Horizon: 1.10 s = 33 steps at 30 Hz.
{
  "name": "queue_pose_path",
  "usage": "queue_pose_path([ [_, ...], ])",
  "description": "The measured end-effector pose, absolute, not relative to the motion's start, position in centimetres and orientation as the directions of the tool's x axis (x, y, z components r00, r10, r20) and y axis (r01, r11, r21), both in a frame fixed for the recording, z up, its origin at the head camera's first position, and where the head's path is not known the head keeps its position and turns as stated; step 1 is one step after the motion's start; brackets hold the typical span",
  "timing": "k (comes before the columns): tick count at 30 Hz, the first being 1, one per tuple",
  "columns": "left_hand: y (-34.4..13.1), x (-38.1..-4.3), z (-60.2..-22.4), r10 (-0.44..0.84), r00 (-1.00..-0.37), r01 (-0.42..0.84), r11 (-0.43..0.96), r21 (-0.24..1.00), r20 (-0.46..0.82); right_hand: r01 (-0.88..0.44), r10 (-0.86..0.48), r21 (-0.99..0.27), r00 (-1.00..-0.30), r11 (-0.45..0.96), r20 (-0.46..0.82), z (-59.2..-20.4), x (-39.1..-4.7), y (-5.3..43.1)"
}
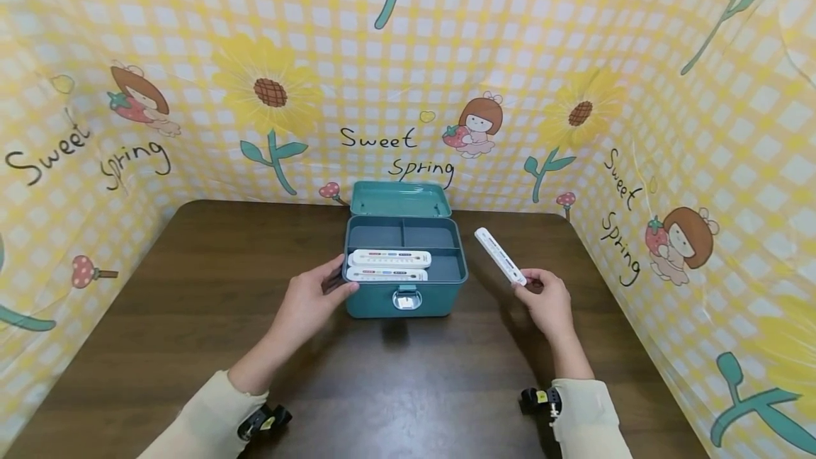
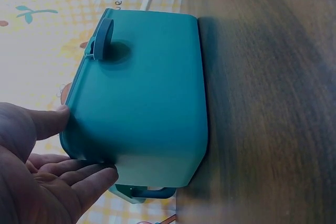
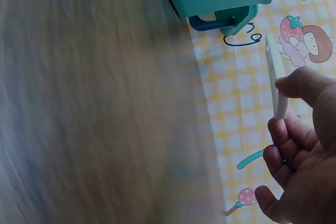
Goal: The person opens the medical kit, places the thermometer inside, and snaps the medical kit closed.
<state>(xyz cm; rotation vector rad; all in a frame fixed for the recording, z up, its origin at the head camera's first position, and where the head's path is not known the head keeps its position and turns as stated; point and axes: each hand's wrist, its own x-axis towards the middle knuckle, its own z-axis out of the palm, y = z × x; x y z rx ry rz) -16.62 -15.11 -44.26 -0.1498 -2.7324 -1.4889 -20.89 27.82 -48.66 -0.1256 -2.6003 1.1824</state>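
A teal lidded storage box (image 1: 408,301) stands on the table with its lid (image 1: 400,199) tipped back. Two white strip thermometers, one (image 1: 390,258) behind the other (image 1: 386,275), lie side by side in its front compartment. My left hand (image 1: 312,296) rests against the box's left front corner, thumb at the front rim and fairly straight fingers along the side; the left wrist view shows its palm (image 2: 47,192). To the right of the box, my right hand (image 1: 547,299) pinches the near end of another white thermometer (image 1: 500,256). That strip tilts up and leftward, apart from the box.
Two smaller compartments, left (image 1: 376,233) and right (image 1: 431,234), sit at the back of the box. A metal latch (image 1: 406,298) is on its front. Yellow checked cloth (image 1: 382,76) hangs around the back and sides of the brown wooden table (image 1: 255,246).
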Motion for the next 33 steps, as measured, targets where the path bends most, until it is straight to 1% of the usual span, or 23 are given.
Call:
queue_pose_path([
  [10, -15.1, -16.6, -44.1, 0.072, -0.995, 0.098, 0.546, 0.832, 0.07, -0.132, 0.085, -0.747, -0.966, 0.652, 0.245, -46.8, -21.0, 29.1],
  [17, -15.0, -16.6, -44.2, 0.07, -0.994, 0.107, 0.549, 0.829, 0.082, -0.183, 0.001, -0.738, -0.97, 0.649, 0.242, -45.9, -21.3, 29.9],
  [22, -15.1, -16.6, -44.2, 0.067, -0.995, 0.103, 0.548, 0.83, 0.079, -0.247, -0.077, -0.724, -0.962, 0.643, 0.26, -45.1, -21.4, 30.3],
  [28, -15.1, -16.6, -44.2, 0.066, -0.995, 0.093, 0.545, 0.833, 0.068, -0.308, -0.131, -0.71, -0.947, 0.633, 0.294, -44.2, -21.4, 30.6],
  [33, -15.0, -16.6, -44.1, 0.07, -0.995, 0.103, 0.548, 0.83, 0.077, -0.331, -0.181, -0.7, -0.942, 0.633, 0.282, -43.4, -21.5, 30.8],
])
